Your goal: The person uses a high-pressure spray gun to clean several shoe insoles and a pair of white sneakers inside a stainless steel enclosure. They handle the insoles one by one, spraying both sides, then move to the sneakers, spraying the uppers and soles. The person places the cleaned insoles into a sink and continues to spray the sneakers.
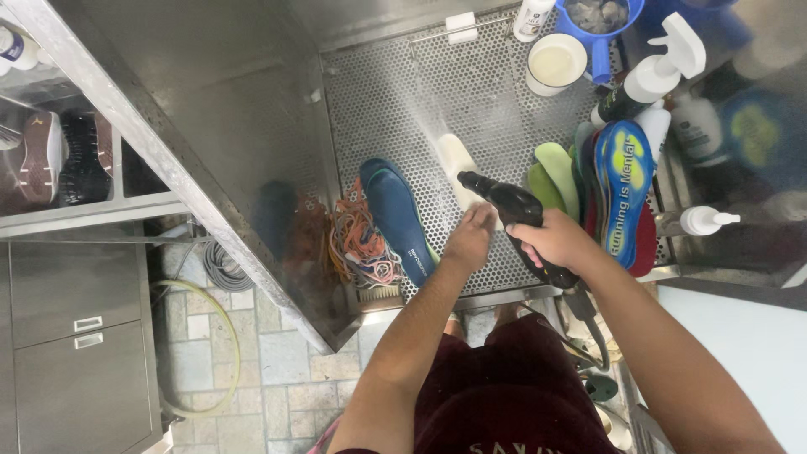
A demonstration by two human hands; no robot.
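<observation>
My right hand (556, 240) grips a black spray gun (513, 210) that shoots a mist of water up across the perforated metal wash tray (395, 109). My left hand (471, 237) holds the near end of a pale cream insole (456, 164) lying on the tray, right under the gun's nozzle. A dark blue insole (397, 214) lies to the left of it, next to a tangle of orange and white shoelaces (361, 244).
Several green, blue and red insoles (618, 189) stand stacked at the tray's right side. Spray bottles (656, 76), a white cup (556, 63) and a blue jug (598, 21) stand behind. A brush (378, 294) lies by the front edge. Shoes (59, 155) sit on a left shelf.
</observation>
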